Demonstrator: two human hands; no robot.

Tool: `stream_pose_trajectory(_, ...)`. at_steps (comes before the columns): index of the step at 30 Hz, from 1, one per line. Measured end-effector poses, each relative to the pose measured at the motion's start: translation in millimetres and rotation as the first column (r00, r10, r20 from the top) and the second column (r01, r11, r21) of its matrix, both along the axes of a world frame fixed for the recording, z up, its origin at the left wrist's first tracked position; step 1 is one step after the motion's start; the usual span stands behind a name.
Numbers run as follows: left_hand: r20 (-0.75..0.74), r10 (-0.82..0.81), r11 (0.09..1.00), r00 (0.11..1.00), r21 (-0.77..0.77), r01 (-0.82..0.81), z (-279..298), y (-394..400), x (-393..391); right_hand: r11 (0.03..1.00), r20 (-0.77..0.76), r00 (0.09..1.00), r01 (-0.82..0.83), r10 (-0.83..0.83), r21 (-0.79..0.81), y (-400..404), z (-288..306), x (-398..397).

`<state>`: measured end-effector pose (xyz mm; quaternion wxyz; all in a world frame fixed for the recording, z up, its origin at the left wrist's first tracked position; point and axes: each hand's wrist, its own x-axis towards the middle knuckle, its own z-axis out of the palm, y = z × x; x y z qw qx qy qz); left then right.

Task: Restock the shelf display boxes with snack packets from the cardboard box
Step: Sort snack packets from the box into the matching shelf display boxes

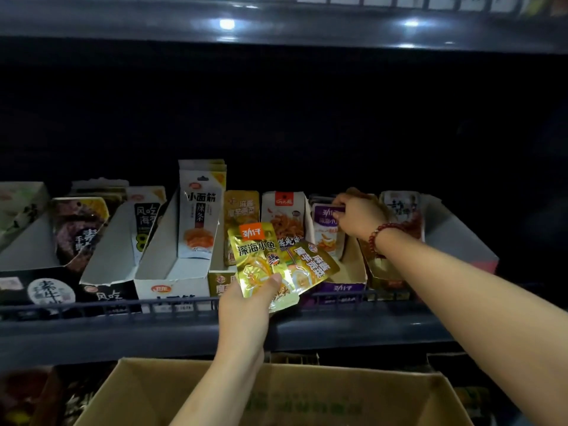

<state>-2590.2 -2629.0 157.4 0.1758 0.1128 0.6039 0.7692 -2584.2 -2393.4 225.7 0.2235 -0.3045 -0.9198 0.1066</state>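
My left hand grips a fan of gold snack packets in front of the shelf, just above its front rail. My right hand reaches into the purple display box and pinches the top of a purple packet standing inside it. A red bead bracelet sits on that wrist. The open cardboard box lies below the shelf, under my forearms; its contents are hidden in the dark.
A row of open display boxes runs along the shelf: black ones at the left, a white box with tall packets, a gold box, a red-edged box at the right. An upper shelf hangs overhead.
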Motion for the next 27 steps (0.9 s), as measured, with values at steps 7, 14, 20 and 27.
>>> stream_pose_trajectory(7, -0.002, -0.011, 1.000, 1.000, 0.024, 0.011, 1, 1, 2, 1.000, -0.036, 0.999, -0.011, 0.012, 0.024, 5, -5, 1)
stream_pose_trajectory(14, 0.004, -0.037, 0.998, 0.999, 0.044, 0.036, 1, 3, 8, 0.997, -0.191, 0.980, -0.068, 0.058, -0.042, 4, -15, 4)
stream_pose_trajectory(20, -0.012, -0.052, 0.997, 0.999, 0.056, 0.053, 4, 2, 11, 0.996, -0.289, 0.955, -0.081, 0.064, -0.045, 7, -22, 5)
stream_pose_trajectory(27, 0.006, -0.045, 0.998, 0.999, 0.040, 0.044, 3, 2, 12, 0.995, -0.399, 0.914, -0.093, 0.070, -0.039, 3, -17, 14)
